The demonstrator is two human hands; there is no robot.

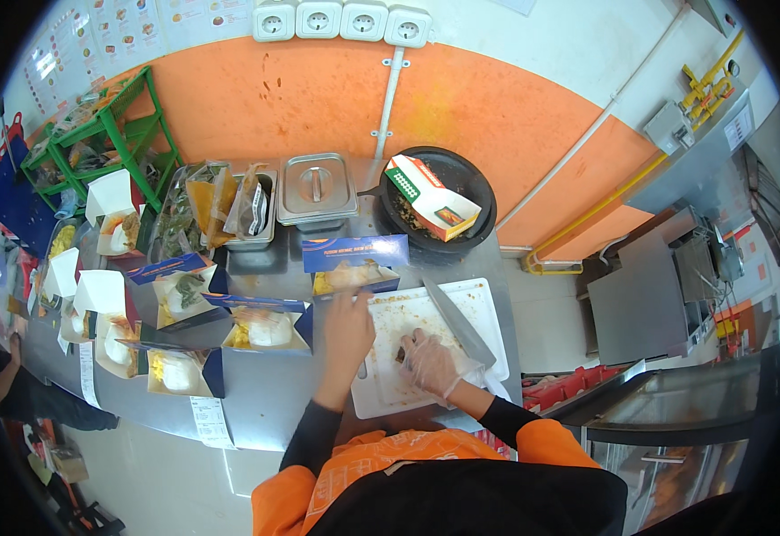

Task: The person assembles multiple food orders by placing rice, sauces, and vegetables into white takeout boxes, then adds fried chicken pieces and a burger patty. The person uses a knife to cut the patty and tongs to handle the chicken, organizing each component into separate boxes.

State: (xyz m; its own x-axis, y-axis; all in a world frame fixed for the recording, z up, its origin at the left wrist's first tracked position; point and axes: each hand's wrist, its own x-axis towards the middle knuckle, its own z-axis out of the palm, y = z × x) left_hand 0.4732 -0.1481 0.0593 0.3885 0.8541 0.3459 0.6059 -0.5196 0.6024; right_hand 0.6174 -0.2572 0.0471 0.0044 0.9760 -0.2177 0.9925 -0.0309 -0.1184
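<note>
My right hand (434,364), in a clear plastic glove, rests on the white cutting board (385,393) with its fingers curled over a small brown piece of food (400,355). A broad-bladed knife (461,326) lies on the board just right of that hand. My bare left hand (350,326) is over the board's left edge, close to an open blue food box (355,254) with pale food inside. Its fingers are blurred, so I cannot tell whether they touch the box. Brown crumbs are scattered on the board.
Several open boxes of rice, such as one box (266,328), stand to the left. Behind are a lidded steel container (316,188), bagged food (211,201) and a black pan (475,192) holding an orange-green carton (433,198). Another person's arm (10,357) shows at far left.
</note>
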